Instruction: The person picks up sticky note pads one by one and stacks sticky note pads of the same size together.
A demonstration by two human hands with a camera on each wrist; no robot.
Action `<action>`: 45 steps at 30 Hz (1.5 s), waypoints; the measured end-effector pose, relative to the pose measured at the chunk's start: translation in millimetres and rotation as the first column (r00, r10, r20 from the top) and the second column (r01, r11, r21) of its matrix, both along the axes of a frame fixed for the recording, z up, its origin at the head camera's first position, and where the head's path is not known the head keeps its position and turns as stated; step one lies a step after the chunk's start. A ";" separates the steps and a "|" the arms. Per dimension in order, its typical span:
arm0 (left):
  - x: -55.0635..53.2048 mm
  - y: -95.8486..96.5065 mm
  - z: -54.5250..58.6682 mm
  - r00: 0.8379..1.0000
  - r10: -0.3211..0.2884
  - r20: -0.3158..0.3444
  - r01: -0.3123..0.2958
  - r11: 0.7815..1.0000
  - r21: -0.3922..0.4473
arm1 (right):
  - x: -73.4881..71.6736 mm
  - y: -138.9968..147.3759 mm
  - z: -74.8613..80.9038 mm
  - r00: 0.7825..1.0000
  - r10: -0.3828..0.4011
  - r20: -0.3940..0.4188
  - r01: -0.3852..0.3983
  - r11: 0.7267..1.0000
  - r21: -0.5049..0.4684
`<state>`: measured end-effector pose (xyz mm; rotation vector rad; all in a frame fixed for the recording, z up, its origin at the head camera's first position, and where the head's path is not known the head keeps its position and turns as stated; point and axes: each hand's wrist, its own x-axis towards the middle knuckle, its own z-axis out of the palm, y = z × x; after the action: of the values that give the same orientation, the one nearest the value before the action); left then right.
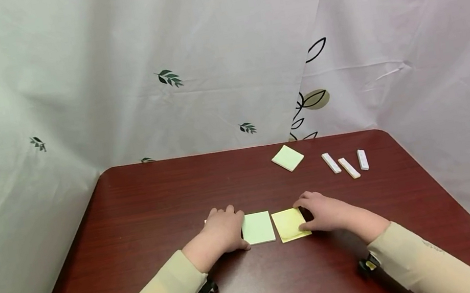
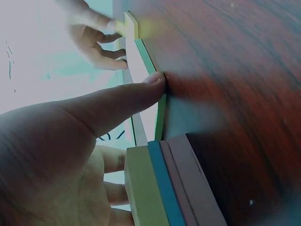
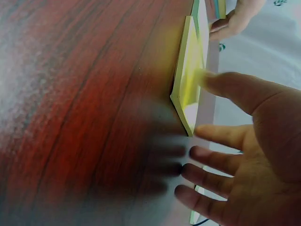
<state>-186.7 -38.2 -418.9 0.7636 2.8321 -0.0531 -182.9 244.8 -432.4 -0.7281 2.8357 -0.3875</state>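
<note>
A pale green sticky-note pad lies flat on the table, with a yellow sticky-note pad just to its right. My left hand spans the green pad's left end, thumb against its near edge and fingers toward the far side; the index fingertip is hidden in the left wrist view. Under that hand, a thick block of yellow, blue and pink layers sits beside the green pad, mostly covered in the head view. My right hand is at the yellow pad's right side, thumb over its top and fingers spread near the far corner.
Another pale green pad lies turned diagonally toward the back of the dark red table. Three narrow whitish strips rest to its right. A pale curtain with leaf prints hangs behind the table and along both sides.
</note>
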 end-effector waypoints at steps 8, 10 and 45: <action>1.2 -0.4 -0.7 1.000 0.002 -0.002 -0.002 1.000 0.002 | -1.2 -2.3 -0.8 0.999 -0.010 0.045 0.008 0.998 0.054; 1.0 -0.6 -1.4 1.000 0.003 -0.003 -0.003 1.000 0.000 | -2.4 -2.9 -1.0 0.999 -0.018 0.048 0.015 0.999 0.047; -2.6 -10.3 -6.5 0.999 -0.020 0.025 0.019 0.999 0.033 | 0.4 6.6 -7.8 0.974 -0.069 0.216 0.140 0.932 -0.334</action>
<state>-189.3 -48.4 -425.4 0.7932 2.8080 0.0005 -182.5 251.4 -440.2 -0.5559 2.6468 -0.9429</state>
